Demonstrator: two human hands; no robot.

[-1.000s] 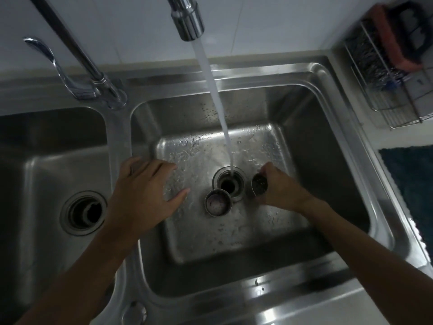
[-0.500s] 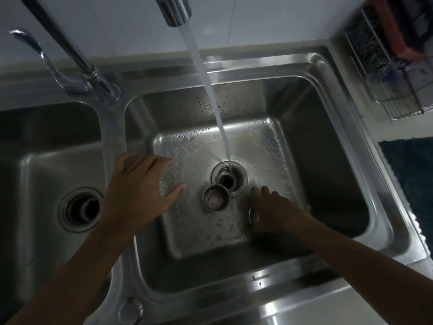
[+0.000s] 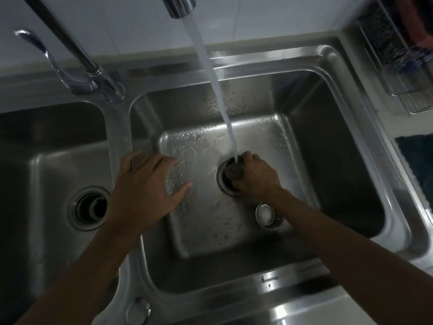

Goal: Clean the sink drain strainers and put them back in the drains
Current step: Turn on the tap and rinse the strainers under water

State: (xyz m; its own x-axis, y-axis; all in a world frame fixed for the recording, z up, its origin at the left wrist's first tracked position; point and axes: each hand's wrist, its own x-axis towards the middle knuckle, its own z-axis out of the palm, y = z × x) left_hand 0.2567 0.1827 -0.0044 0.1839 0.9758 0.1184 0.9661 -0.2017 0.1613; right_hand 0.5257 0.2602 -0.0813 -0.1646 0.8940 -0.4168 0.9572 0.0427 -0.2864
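Fingers (image 3: 246, 158) of the right hand (image 3: 257, 177) are closed on 1 strainer (image 3: 234, 171) under running water (image 3: 210, 73); the left hand (image 3: 145, 184) is spread empty.

Two bare forearms entered from the lower corners of the frame, sleeveless as far as the frame showed. The left hand (image 3: 147, 184) and right hand (image 3: 259, 178) wore no gloves, rings, watch or wristband; fingernails looked short, though blurred.

Kitchen: double steel sink (image 3: 346, 73), faucet (image 3: 180, 5)
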